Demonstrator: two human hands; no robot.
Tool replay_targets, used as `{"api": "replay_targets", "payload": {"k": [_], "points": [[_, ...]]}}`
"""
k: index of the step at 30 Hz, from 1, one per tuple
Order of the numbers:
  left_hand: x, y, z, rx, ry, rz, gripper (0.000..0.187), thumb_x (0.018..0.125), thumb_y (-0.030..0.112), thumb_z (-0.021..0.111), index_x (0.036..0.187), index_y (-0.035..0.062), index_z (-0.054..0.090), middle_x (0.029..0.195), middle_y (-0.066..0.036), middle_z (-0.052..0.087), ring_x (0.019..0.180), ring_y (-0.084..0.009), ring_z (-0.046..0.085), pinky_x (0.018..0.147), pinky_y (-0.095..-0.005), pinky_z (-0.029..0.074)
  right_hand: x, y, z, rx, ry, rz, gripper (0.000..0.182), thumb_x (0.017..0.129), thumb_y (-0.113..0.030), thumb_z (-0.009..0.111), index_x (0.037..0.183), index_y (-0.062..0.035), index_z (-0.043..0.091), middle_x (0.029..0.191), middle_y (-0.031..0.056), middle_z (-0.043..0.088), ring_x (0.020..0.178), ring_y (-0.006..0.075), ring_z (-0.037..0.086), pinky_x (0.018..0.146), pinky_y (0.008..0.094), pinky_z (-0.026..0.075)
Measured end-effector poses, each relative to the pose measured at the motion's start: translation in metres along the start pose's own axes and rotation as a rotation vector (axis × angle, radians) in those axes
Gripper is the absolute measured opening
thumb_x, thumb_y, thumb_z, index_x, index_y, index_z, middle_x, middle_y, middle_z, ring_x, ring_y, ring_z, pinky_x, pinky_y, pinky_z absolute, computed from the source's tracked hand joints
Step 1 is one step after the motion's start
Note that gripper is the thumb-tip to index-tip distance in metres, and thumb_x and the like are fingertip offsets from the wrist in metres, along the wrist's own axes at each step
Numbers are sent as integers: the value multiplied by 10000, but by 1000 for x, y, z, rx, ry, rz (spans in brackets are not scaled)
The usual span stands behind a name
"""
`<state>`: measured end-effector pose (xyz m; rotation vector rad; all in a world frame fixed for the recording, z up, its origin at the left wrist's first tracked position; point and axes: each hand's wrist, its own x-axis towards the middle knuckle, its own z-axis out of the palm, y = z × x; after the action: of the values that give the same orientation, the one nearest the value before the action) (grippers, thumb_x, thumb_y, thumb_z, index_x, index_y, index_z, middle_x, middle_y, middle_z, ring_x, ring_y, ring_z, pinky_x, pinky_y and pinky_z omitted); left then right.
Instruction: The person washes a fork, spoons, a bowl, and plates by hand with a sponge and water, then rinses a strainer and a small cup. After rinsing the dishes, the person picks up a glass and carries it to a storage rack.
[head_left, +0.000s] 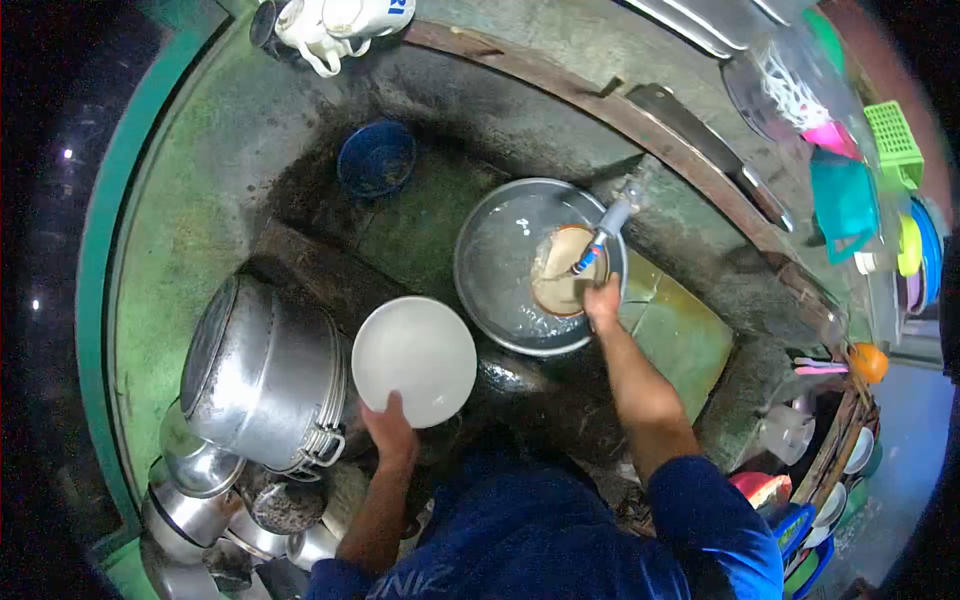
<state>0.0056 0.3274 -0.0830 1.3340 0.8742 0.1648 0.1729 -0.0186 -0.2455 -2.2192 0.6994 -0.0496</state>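
Observation:
My left hand (391,428) grips a white plate (415,355) by its near rim, thumb on the upper face, beside a large metal pot. Over at the right, my right hand (602,303) is closed on the edge of a cream plate with a brown rim (556,297). That plate is in a round metal basin (490,290) of water, under a grey tap (612,222) with a blue and red end. Water around the plate is rippled. The fingers beneath both plates are hidden.
Large metal pot (270,365) stands left, with several smaller pots (200,465) below it. A blue plastic basin (377,160) sits behind. A long knife (690,130) hangs along the wooden ledge (560,75). White mugs (345,20) stand top left; an orange ball-like object (868,362) is right.

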Motion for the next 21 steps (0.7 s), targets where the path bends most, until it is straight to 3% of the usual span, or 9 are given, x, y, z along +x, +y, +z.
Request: {"api": "replay_targets", "payload": {"k": [1, 2, 4, 8, 11, 12, 14, 16, 21], "points": [[-7, 5, -8, -47, 2, -30, 522, 854, -29, 518, 1337, -22, 322, 1256, -177, 471, 1128, -272, 498, 944, -378, 427, 3, 9, 23, 33, 25, 15, 307, 810, -151, 609, 1092, -60, 527, 890, 104, 623, 734, 241, 602, 657, 358, 499], [-14, 16, -12, -51, -43, 11, 531, 849, -33, 528, 1339, -16, 325, 1242, -168, 487, 1116, -267, 508, 944, -383, 431, 1, 17, 48, 519, -157, 215, 292, 815, -123, 601, 1094, -63, 537, 904, 91, 624, 747, 241, 609, 638, 357, 503], [-22, 14, -23, -116, -8, 20, 537, 841, -39, 530, 1339, -10, 331, 1234, -156, 502, 1110, -259, 518, 946, -390, 433, 8, 32, 94, 644, -438, 698, 291, 820, -76, 558, 1109, -58, 533, 906, 98, 626, 769, 244, 615, 594, 376, 501], [-29, 24, -31, -118, -10, 31, 548, 832, -40, 534, 1340, -8, 331, 1239, -151, 506, 1110, -256, 523, 948, -392, 434, -18, 2, 122, 1092, -251, 876, 264, 827, -28, 489, 1084, -41, 550, 913, 103, 619, 761, 236, 626, 531, 397, 515], [-27, 23, -31, -117, 29, -37, 555, 823, -39, 542, 1338, -13, 337, 1233, -154, 513, 1100, -265, 530, 938, -396, 442, -7, 37, 101, 862, -305, 462, 314, 791, 48, 476, 1081, -29, 567, 915, 104, 620, 813, 223, 640, 642, 364, 530], [-25, 23, -28, -128, 20, -41, 555, 823, -39, 542, 1338, -13, 337, 1233, -154, 513, 1100, -265, 530, 938, -396, 442, -13, 12, 70, 795, -274, 342, 464, 749, 47, 498, 1188, -92, 555, 841, 18, 571, 703, 113, 520, 595, 275, 457], [-23, 23, -20, -224, 23, -79, 545, 823, -37, 542, 1332, -16, 347, 1218, -154, 520, 1087, -271, 534, 930, -396, 446, -15, -12, 19, 498, -243, -50, 443, 772, 65, 491, 1187, -67, 569, 918, 73, 614, 766, 157, 577, 666, 313, 488], [-13, 14, -27, -45, -84, -8, 520, 830, -27, 540, 1318, -39, 361, 1232, -165, 510, 1091, -278, 532, 931, -400, 444, -25, -53, -33, -79, 23, -641, 487, 737, 101, 548, 1197, -57, 565, 1021, 215, 612, 904, 351, 606, 820, 398, 482], [-16, 35, 3, -238, -33, -94, 535, 838, -24, 522, 1339, -38, 337, 1259, -185, 489, 1113, -294, 525, 949, -403, 432, -30, -90, -63, 28, -59, -303, 505, 728, 109, 500, 1194, -69, 583, 1013, 187, 635, 905, 324, 622, 803, 366, 493]]}}
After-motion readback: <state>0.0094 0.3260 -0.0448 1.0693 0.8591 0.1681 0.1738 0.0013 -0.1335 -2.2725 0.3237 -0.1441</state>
